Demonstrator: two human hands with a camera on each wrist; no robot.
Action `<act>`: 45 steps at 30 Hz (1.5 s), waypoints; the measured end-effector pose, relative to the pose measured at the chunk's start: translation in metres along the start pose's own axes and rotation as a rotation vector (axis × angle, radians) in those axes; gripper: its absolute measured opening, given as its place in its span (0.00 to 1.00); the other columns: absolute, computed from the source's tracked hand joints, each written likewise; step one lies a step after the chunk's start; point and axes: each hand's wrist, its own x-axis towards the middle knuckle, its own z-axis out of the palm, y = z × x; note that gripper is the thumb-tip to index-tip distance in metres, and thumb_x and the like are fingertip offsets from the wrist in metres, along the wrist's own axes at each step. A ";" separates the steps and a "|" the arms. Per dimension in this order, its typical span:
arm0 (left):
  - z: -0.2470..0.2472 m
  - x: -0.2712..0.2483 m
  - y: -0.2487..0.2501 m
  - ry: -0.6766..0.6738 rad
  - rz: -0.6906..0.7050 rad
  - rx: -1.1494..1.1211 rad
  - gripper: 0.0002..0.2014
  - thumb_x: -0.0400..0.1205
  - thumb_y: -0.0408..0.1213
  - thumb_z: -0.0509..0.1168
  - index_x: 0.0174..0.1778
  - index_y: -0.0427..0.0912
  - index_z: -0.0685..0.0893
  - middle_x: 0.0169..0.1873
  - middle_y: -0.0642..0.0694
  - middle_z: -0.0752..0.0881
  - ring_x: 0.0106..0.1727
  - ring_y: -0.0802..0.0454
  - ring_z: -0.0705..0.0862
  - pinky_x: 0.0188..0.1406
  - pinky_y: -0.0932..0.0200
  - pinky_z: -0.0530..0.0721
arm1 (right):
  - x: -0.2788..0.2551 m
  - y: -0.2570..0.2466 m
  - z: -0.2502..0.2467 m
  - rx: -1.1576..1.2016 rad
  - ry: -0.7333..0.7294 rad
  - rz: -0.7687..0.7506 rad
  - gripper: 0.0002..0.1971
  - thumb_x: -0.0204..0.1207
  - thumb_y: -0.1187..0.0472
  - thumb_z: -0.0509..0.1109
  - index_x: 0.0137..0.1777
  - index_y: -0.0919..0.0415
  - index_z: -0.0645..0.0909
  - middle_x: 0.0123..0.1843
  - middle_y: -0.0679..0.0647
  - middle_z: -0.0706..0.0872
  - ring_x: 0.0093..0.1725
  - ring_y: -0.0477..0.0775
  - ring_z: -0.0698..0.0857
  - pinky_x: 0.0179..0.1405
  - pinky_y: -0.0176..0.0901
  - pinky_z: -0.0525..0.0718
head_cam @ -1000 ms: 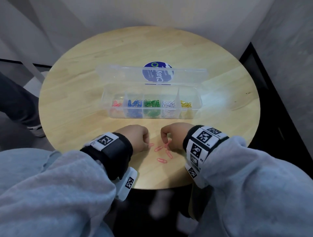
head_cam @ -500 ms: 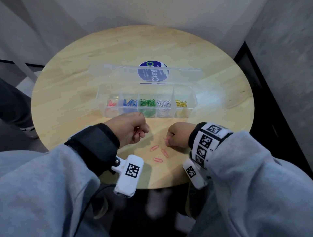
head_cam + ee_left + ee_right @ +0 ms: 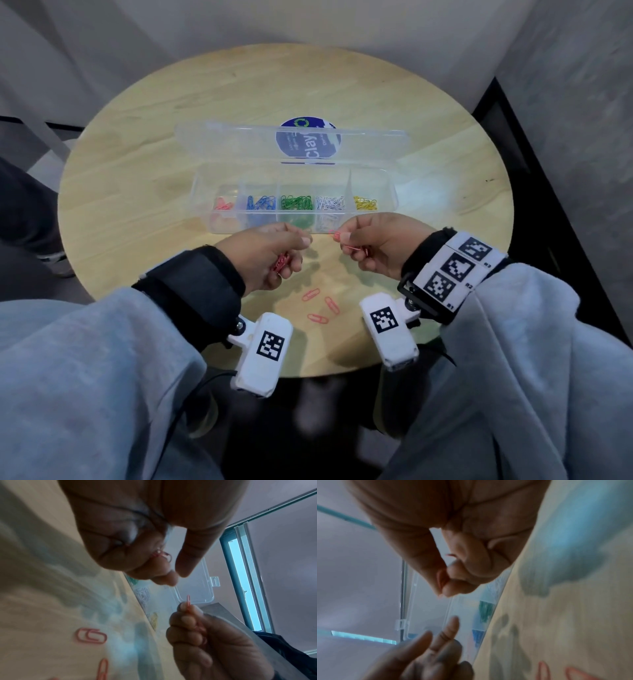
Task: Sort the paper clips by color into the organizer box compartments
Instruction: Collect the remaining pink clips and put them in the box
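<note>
Gripping a bunch of pink clips (image 3: 281, 263) in the curled left hand (image 3: 263, 257), centre of the frame. Pinching one pink clip (image 3: 346, 244) in the right hand (image 3: 375, 245) beside it. Lying loose below on the table (image 3: 137, 164): three pink clips (image 3: 320, 305). Sitting open above: organizer box (image 3: 294, 202).

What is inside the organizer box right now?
The organizer box holds sorted clips: pink clips leftmost, then blue clips, green clips, white clips and yellow clips. Both hands cover part of its near wall.
</note>
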 end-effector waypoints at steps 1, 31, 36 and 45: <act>0.002 0.000 -0.001 0.001 -0.006 0.121 0.04 0.81 0.36 0.64 0.41 0.47 0.78 0.18 0.51 0.74 0.13 0.61 0.67 0.12 0.74 0.60 | -0.001 -0.001 0.000 0.050 -0.011 -0.001 0.12 0.79 0.73 0.61 0.35 0.63 0.77 0.19 0.50 0.78 0.16 0.41 0.71 0.13 0.28 0.66; 0.030 -0.001 -0.023 0.022 0.147 1.264 0.14 0.73 0.50 0.72 0.39 0.49 0.73 0.43 0.50 0.80 0.45 0.48 0.78 0.40 0.58 0.71 | -0.003 0.001 0.002 -0.460 0.101 0.126 0.20 0.71 0.64 0.75 0.27 0.55 0.65 0.18 0.51 0.69 0.23 0.51 0.63 0.21 0.37 0.58; 0.030 0.000 -0.020 0.063 0.146 1.271 0.06 0.78 0.40 0.66 0.49 0.47 0.82 0.53 0.47 0.86 0.55 0.46 0.82 0.44 0.58 0.75 | 0.000 0.001 0.002 -0.379 0.083 0.138 0.18 0.73 0.69 0.72 0.28 0.58 0.67 0.18 0.50 0.69 0.19 0.47 0.65 0.11 0.31 0.61; 0.031 -0.003 -0.021 0.042 0.127 1.280 0.09 0.75 0.46 0.69 0.46 0.46 0.81 0.47 0.46 0.85 0.50 0.46 0.83 0.46 0.56 0.78 | -0.003 0.005 0.002 -0.706 0.047 0.194 0.16 0.69 0.63 0.76 0.28 0.56 0.72 0.20 0.52 0.72 0.18 0.49 0.67 0.21 0.37 0.66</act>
